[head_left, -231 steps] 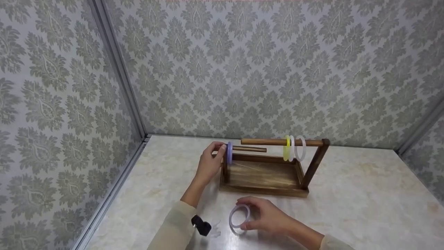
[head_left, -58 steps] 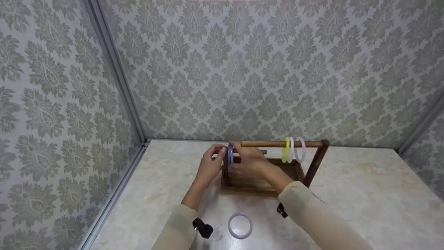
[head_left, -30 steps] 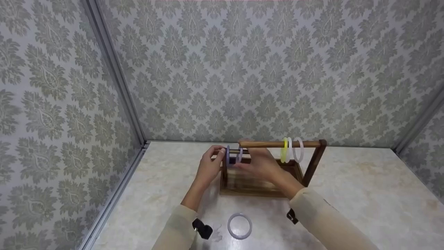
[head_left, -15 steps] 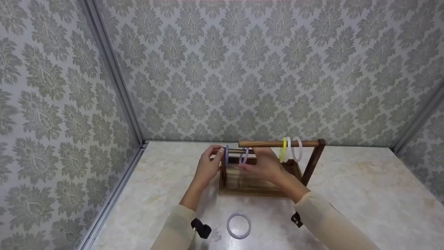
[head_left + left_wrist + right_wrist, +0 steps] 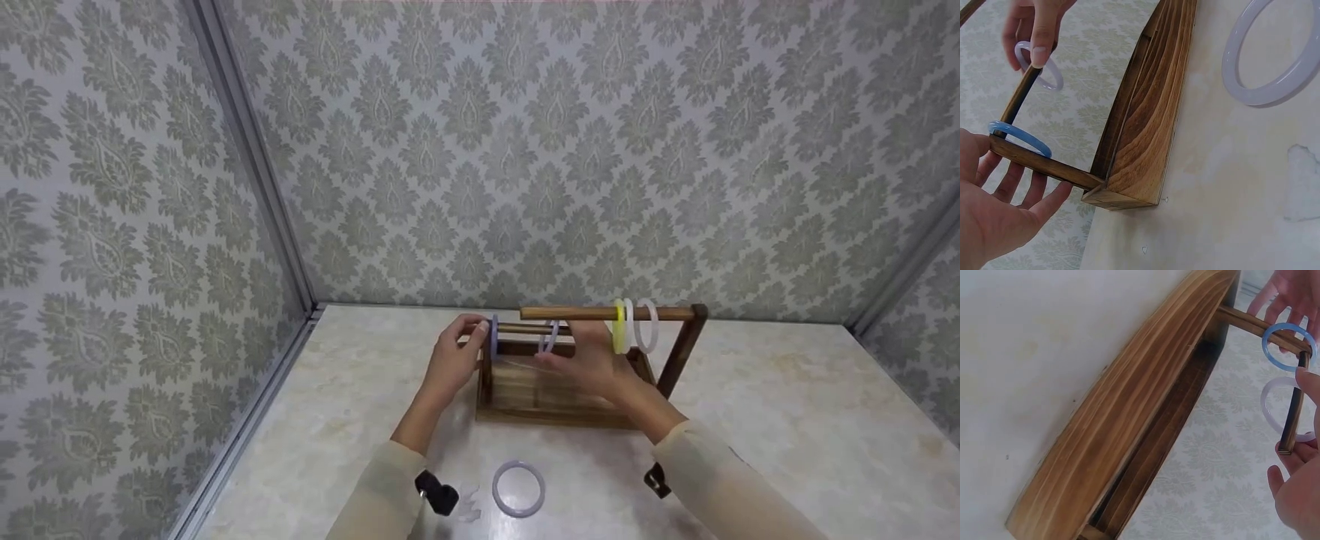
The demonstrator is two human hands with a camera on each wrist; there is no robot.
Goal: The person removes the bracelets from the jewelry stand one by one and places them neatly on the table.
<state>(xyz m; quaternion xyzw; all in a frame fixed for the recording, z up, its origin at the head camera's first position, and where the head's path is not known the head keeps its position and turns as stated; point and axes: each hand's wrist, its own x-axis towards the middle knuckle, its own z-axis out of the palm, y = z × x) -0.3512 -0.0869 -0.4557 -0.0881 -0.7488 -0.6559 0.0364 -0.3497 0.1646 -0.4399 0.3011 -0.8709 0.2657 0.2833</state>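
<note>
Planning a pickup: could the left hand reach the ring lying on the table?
Probably yes: nothing covers the lavender ring, though the left hand would likely have to leave the wooden stand first.

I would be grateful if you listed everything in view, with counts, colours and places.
Marbled-look table: 1, off-white, across the lower view
Wooden stand with tray: 1, brown, on the table
Round blue ring: 1, blue, around the lower rod, post end
Held lavender ring: 1, pale lavender, at the lower rod
Round yellow ring: 1, yellow, upper rod
Round white ring: 1, white, upper rod
Round pale ring: 1, pinkish-white, upper rod
Loose lavender ring: 1, pale lavender, on the table
Unclear transparent item: 1, clear, beside the loose ring
Patterned wallpaper: grey-green on pale grey, behind and at the sides
Left hand: 1, bare, gripping the stand's post
Right hand: 1, bare, holding a lavender ring
Sleeves: 2, cream, forearms
Wrist devices: 2, black, at the sleeves
</note>
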